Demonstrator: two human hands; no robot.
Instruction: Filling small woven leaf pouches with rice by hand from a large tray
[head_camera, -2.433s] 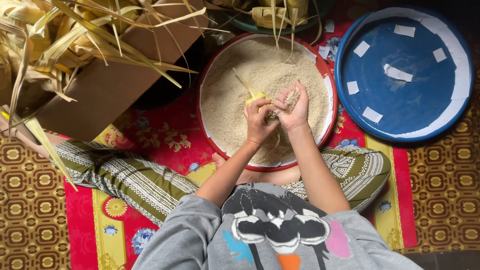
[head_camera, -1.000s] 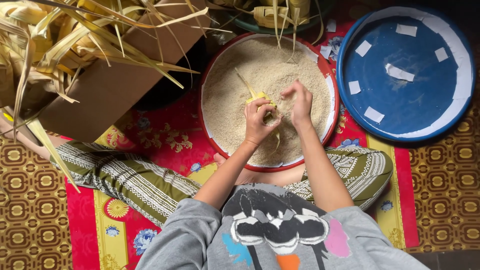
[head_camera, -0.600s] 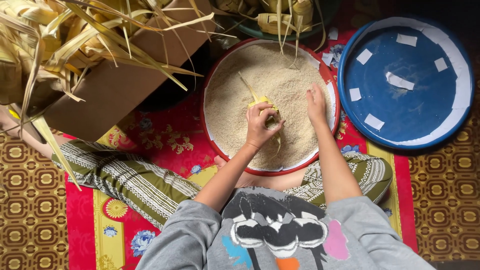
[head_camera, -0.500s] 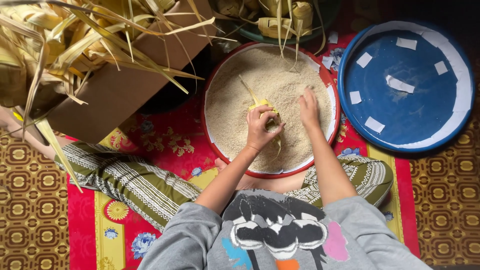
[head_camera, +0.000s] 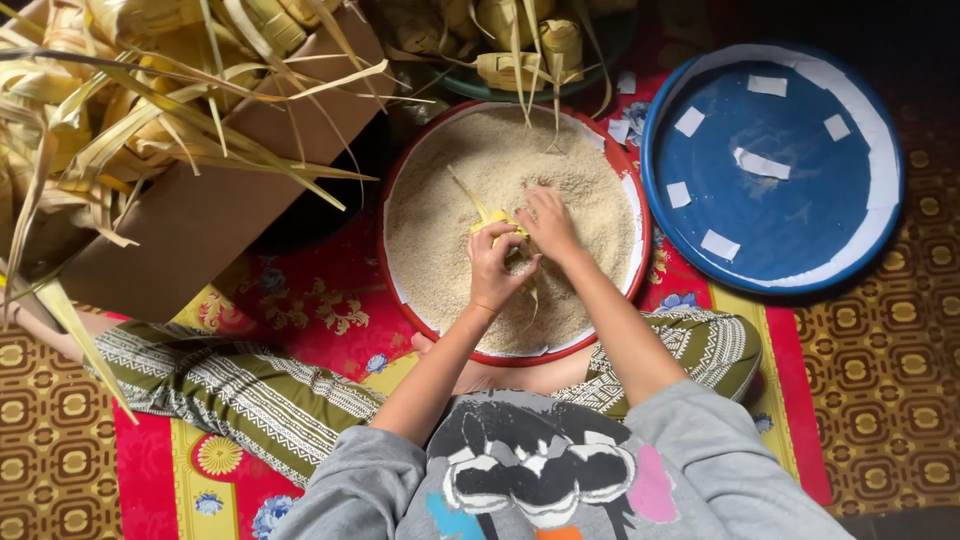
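While the person sits on the red floral mat (head_camera: 300, 300), the layout reads as follows, by descending size. A cardboard box (head_camera: 200, 220) at the upper left carries loose palm-leaf strips (head_camera: 130, 110). A blue round tray (head_camera: 775, 170) with white paper patches lies at the right, empty of grain and well apart from both hands. Between these, a red-rimmed basin (head_camera: 632, 205) holds a bed of raw rice (head_camera: 440, 230). A dark dish of finished woven pouches (head_camera: 520, 50) sits just beyond the basin's far rim.

Change since the frames of the last second: the right hand (head_camera: 548, 222) has travelled from an open, flat position out on the rice back to the left hand (head_camera: 497, 268). The two hands are now in contact over the middle of the basin. This suggests a scoop of rice is being delivered to the pouch.

The left hand is clamped around a small woven leaf pouch (head_camera: 497, 224), whose yellow tip shows just above the fingers. The right hand is cupped, fingers together, touching the pouch from the far side. Whether it carries grain cannot be determined. The pouch is held just above the rice surface, with a loose leaf tail (head_camera: 465, 190) trailing up and left.
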